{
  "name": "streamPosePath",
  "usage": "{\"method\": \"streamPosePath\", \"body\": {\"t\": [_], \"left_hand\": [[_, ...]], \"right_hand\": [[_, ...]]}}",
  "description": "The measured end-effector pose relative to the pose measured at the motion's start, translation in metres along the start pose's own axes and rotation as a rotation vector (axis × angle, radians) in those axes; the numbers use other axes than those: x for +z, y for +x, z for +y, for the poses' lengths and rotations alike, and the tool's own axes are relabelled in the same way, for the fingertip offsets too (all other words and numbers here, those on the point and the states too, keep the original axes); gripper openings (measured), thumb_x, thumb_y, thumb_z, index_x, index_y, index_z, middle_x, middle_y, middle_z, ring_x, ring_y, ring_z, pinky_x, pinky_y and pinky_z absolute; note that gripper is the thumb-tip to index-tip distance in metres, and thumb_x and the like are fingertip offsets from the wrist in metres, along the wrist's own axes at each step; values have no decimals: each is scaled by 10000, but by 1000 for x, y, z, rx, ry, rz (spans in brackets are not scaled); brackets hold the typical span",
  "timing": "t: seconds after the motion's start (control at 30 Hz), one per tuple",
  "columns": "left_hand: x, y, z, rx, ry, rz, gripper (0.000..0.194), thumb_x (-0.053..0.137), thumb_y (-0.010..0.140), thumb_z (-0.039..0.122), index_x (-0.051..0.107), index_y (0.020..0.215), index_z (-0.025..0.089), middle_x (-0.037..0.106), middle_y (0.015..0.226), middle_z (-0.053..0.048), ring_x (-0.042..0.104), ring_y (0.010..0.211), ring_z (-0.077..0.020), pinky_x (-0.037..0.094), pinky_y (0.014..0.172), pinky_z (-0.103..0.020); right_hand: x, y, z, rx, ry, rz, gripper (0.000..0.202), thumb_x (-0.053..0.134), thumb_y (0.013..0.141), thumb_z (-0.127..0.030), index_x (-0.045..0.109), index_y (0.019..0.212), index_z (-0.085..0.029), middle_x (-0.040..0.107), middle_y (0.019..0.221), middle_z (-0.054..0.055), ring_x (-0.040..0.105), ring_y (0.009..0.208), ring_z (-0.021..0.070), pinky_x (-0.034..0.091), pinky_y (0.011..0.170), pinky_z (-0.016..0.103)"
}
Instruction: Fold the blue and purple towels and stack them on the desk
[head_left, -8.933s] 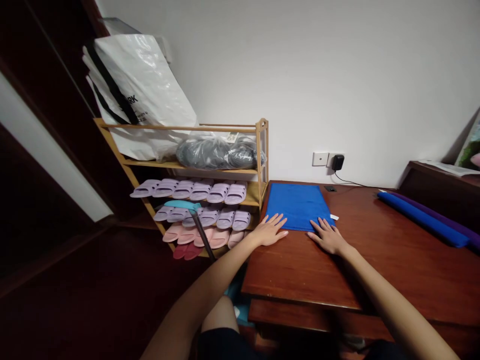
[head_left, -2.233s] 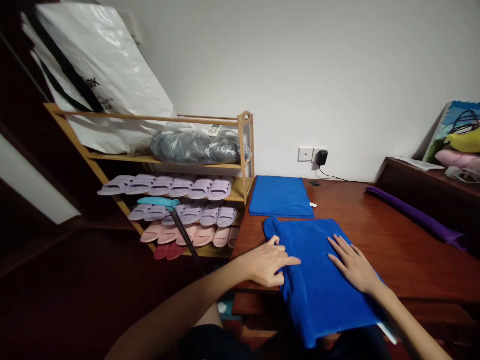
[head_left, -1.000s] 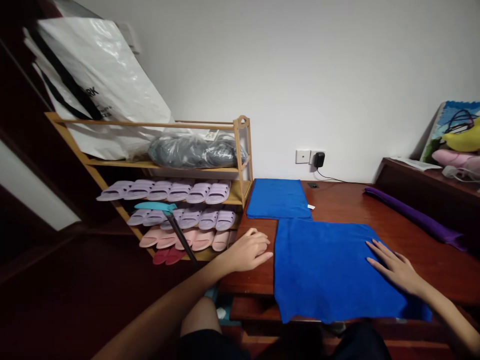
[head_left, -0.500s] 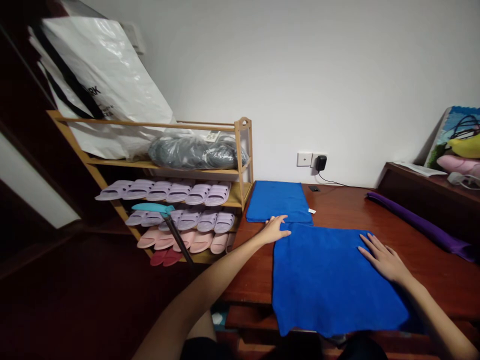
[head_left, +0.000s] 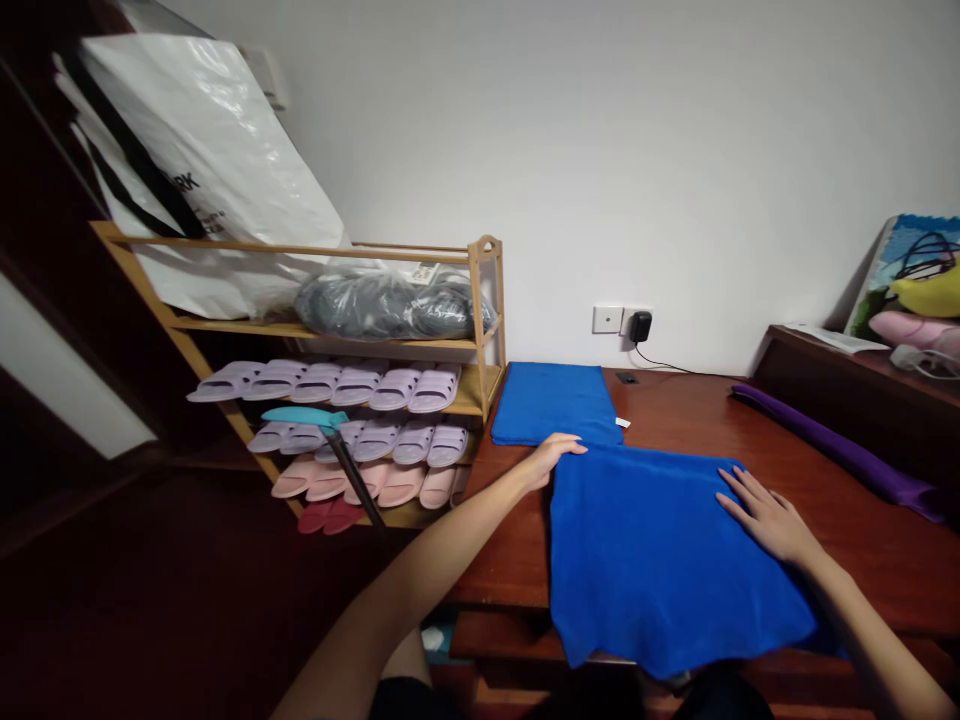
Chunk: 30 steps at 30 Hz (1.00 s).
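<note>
A blue cloth (head_left: 660, 560) lies spread over the table, its near edge hanging past the table's front. At its far left corner my left hand (head_left: 551, 462) is closed, pinching the cloth between thumb and fingers. My right hand (head_left: 772, 515) rests flat on the far right corner, fingers stretched out. Behind the spread cloth sits a folded blue cloth (head_left: 559, 402) with a small white tag (head_left: 622, 423) at its right side.
A wooden rack (head_left: 487, 300) with several slippers (head_left: 375, 385) stands left of the table (head_left: 675, 410). A white bag (head_left: 217, 150) leans on its top. At the right lie a purple cloth (head_left: 832, 445) and a raised shelf (head_left: 847, 385). A black plug (head_left: 640, 326) is in the wall socket.
My left hand has closed on the cloth's far left corner and drawn it slightly right. The cloth's left edge has shifted a little; my right hand has stayed in place.
</note>
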<state>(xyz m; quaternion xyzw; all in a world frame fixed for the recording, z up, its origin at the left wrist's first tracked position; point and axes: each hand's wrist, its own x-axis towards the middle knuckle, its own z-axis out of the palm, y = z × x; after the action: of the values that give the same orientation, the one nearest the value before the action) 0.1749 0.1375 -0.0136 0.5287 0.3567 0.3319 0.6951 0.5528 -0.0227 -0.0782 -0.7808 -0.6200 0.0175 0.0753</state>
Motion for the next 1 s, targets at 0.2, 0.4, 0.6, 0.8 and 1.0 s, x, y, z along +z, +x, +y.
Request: {"method": "streamPosePath", "body": {"t": [0.2, 0.4, 0.6, 0.8, 1.0], "left_hand": [[9, 5, 2, 96, 110, -82, 284, 699, 733, 333, 661, 942, 144, 673, 960, -67, 609, 949, -215, 450, 830, -295], [-9, -10, 12, 112, 300, -221, 332, 731, 699, 456, 609, 674, 148, 589, 679, 21, 550, 731, -165, 427, 708, -272], [-34, -37, 36, -175, 487, -663, 337, 836, 559, 403, 703, 729, 144, 660, 709, -16, 596, 681, -181, 465, 708, -305], [-49, -47, 44, -91, 195, -531, 309, 832, 526, 338, 685, 696, 126, 677, 814, -54, 626, 748, -176, 461, 794, -292], [-62, -53, 46, -98, 140, -518, 426, 828, 530, 256, 680, 909, 128, 691, 910, -90, 647, 857, -219, 453, 854, -340]], "right_hand": [[-2, 0, 1, 8, -9, -3, 720, 173, 848, -709, 212, 1463, -336, 173, 1534, -1, 153, 1406, 198, 208, 1124, 454], [-2, -2, 12, 30, -17, 1, 715, 176, 846, -707, 204, 1462, -345, 165, 1534, -12, 161, 1404, 206, 215, 1117, 483], [1, -2, 17, 10, 4, 19, 697, 192, 852, -693, 228, 1456, -348, 189, 1528, -2, 182, 1399, 231, 215, 1106, 506], [4, 1, 23, 8, 8, 1, 696, 193, 849, -702, 201, 1458, -365, 166, 1535, -17, 159, 1405, 217, 201, 1112, 499], [5, 0, 23, 10, -9, 11, 690, 191, 851, -699, 204, 1456, -369, 171, 1534, -19, 169, 1404, 207, 203, 1113, 492]]}}
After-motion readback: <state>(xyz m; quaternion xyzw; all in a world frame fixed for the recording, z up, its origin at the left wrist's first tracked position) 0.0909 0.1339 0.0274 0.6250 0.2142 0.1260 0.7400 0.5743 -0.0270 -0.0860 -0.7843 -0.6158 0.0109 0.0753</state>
